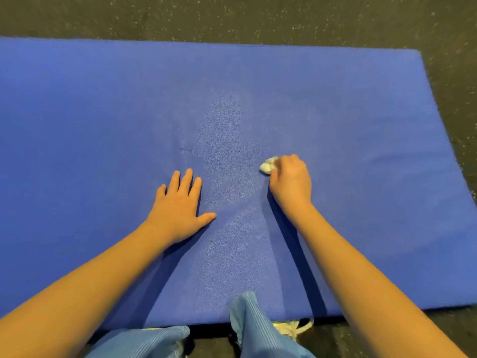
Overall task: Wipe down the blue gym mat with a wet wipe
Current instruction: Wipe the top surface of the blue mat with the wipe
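Observation:
The blue gym mat [335, 112] fills most of the view, lying flat on the floor. My right hand [290, 180] grips a crumpled white wet wipe [268, 165] and presses it on the mat near the middle; part of the wipe sticks out past my fingers on the left. My left hand [179, 205] lies flat on the mat with its fingers spread, palm down, a little to the left of the right hand. A paler, faintly shiny patch runs up the mat between and beyond the hands.
Dark speckled rubber floor [258, 19] surrounds the mat at the back and right. My knees in light blue striped trousers [247, 324] reach the mat's near edge, with a pale shoe [289, 328] beside them.

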Demonstrator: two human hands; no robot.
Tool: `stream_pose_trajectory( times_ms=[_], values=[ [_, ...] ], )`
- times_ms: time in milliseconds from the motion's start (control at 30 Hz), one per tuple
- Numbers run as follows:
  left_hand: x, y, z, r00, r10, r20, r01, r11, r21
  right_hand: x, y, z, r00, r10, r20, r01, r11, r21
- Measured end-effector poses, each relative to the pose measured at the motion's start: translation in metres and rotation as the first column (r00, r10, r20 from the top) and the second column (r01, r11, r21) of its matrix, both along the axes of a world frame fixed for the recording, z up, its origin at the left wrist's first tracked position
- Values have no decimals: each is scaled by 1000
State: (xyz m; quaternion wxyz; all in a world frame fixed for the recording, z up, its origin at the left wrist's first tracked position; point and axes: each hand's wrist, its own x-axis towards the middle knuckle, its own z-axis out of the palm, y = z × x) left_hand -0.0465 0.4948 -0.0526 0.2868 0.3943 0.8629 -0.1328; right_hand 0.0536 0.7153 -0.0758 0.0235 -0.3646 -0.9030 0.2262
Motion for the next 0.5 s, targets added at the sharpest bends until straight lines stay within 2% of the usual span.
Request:
stream_pose_trajectory(
  times_ms=[100, 167, 200, 267, 333, 367, 500],
  values=[
    [9, -5, 3, 1000, -14, 6, 14, 1000, -3, 22, -33, 4, 949, 315, 2, -314, 947, -65],
    [15, -9, 3, 1000, -10, 6, 10, 1000, -2, 35, -34, 11, 896, 443, 1, -443, 896, -33],
    [19, -11, 3, 1000, -6, 10, 6, 1000, 0, 38, -27, 9, 893, 449, 9, -449, 893, 11],
    [26, -14, 4, 1000, 2, 13, -2, 1000, 8, 41, -18, 7, 947, 318, 34, -320, 945, 62],
    [31, -17, 4, 1000, 19, 8, -19, 999, 26, 44, -21, 6, 987, 159, 28, -161, 985, 55],
    [34, -17, 4, 1000, 27, 6, -27, 999, 34, 46, -28, 8, 990, 139, 15, -139, 990, 35],
    [42, -19, 1, 999, 46, -27, -44, 998, 53, 69, -54, 16, 937, 348, -35, -350, 934, -66]
  ],
)
